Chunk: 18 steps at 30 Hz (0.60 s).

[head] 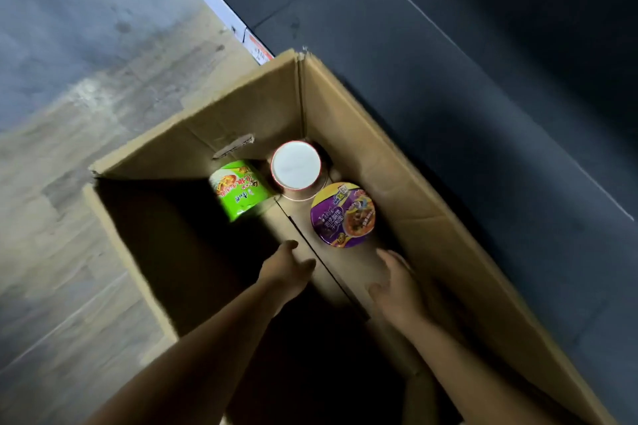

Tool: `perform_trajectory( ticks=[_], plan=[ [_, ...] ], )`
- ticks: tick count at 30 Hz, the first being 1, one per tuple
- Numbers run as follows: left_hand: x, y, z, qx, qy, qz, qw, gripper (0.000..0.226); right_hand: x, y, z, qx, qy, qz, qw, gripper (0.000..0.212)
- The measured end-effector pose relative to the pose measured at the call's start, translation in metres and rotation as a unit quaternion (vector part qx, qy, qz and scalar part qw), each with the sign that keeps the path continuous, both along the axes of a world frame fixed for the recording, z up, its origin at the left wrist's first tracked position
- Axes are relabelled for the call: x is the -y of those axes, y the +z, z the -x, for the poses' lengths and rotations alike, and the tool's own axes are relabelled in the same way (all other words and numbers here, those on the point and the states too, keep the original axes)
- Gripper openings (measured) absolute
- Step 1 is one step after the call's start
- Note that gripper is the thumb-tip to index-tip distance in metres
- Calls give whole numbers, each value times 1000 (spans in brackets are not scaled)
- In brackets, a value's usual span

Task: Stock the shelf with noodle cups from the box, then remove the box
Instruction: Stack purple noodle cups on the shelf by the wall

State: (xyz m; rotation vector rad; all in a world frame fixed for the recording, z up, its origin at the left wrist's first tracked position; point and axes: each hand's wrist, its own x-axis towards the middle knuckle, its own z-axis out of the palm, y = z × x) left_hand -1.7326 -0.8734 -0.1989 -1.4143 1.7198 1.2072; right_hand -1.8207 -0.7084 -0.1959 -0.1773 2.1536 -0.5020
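A: What colours are inside the cardboard box (397, 155)?
B: Plain tan walls. The green noodle cup (238, 190) carries an orange-red picture, the purple lid (341, 216) is rimmed yellow, and the third cup (296, 164) shows white, ringed red.
A: And outside?
B: Grey wood-grain floor (86, 114), and a black surface (483, 62) with thin pale lines.

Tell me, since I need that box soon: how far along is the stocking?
Looks mostly done: the box shows bare floor apart from three cups, though one side is in shadow. In hand: left hand and right hand reach in, both open, holding nothing. Left: the green cup, white-topped cup and purple cup, then the box itself.
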Motion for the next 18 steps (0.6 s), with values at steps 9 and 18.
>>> perform_trajectory(
  ticks=[9, 18],
  plan=[
    [6, -81, 32, -53, 79, -26, 995, 72, 22, -84, 23, -204, 259, 14, 944, 82],
    [4, -105, 48, -141, 199, -149, 958, 39, 28, -130, 39, -286, 361, 73, 884, 90]
  ],
)
